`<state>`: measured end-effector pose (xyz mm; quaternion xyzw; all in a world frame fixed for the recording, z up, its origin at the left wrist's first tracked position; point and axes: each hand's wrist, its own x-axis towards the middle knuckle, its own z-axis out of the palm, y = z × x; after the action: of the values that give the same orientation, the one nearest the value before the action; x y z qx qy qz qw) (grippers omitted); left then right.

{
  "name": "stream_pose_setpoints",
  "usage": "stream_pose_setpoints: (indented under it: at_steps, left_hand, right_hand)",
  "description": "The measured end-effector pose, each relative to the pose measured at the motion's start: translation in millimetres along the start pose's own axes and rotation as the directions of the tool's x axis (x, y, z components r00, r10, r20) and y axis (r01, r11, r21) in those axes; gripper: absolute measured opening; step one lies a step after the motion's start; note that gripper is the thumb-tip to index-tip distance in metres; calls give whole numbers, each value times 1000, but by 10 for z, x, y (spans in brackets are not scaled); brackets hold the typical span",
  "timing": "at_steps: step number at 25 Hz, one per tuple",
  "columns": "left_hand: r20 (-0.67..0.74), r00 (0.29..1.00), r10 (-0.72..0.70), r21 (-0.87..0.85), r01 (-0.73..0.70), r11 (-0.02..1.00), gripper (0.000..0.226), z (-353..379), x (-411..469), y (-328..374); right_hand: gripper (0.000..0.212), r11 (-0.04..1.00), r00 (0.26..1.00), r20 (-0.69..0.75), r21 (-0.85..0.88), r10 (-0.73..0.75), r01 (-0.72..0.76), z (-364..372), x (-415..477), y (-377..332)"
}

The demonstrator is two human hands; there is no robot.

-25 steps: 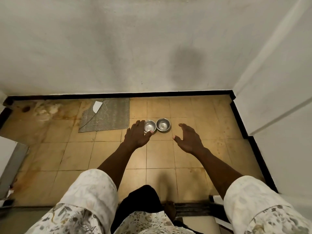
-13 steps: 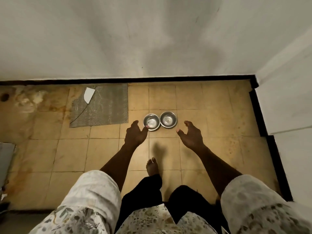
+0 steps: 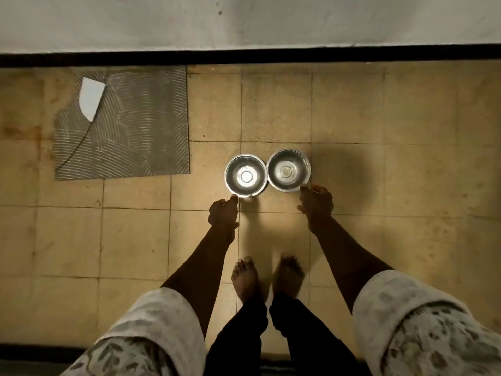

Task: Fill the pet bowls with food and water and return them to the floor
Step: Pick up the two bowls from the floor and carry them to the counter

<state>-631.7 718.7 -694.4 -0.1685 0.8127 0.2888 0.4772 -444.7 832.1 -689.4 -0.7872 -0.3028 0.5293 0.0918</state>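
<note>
Two small steel bowls stand side by side on the tiled floor, rims touching: the left bowl (image 3: 246, 175) and the right bowl (image 3: 288, 170). Both look empty inside. My left hand (image 3: 223, 212) hangs just below the left bowl, its fingertip at the near rim, fingers curled loosely. My right hand (image 3: 316, 203) reaches to the near right rim of the right bowl, fingertips at or just touching the edge. Neither hand has a bowl lifted.
A grey ribbed mat (image 3: 127, 123) with a white shard (image 3: 91, 99) lies to the left of the bowls. A white wall with a black skirting strip (image 3: 249, 57) runs along the far side. My bare feet (image 3: 267, 278) stand behind the hands.
The camera has tipped down and come closer, so the bowls look larger. Both hands have dropped to the bowls' near rims, and both feet now stand together behind them.
</note>
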Motion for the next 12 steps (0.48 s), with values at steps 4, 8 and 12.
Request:
stream_pose_setpoints:
  at_steps: [4, 8, 12]
  left_hand:
    - [65, 993, -97, -116, 104, 988, 65, 512, 1232, -350]
    - [151, 983, -107, -148, 129, 981, 52, 829, 1850, -499]
    - [179, 980, -90, -251, 134, 959, 33, 1023, 2064, -496]
  right_hand:
    - [46, 990, 994, -31, 96, 102, -98, 485, 1057, 570]
    - [55, 961, 984, -1, 214, 180, -175, 854, 1815, 976]
    - [47, 948, 987, 22, 277, 157, -157, 1059, 1992, 1028]
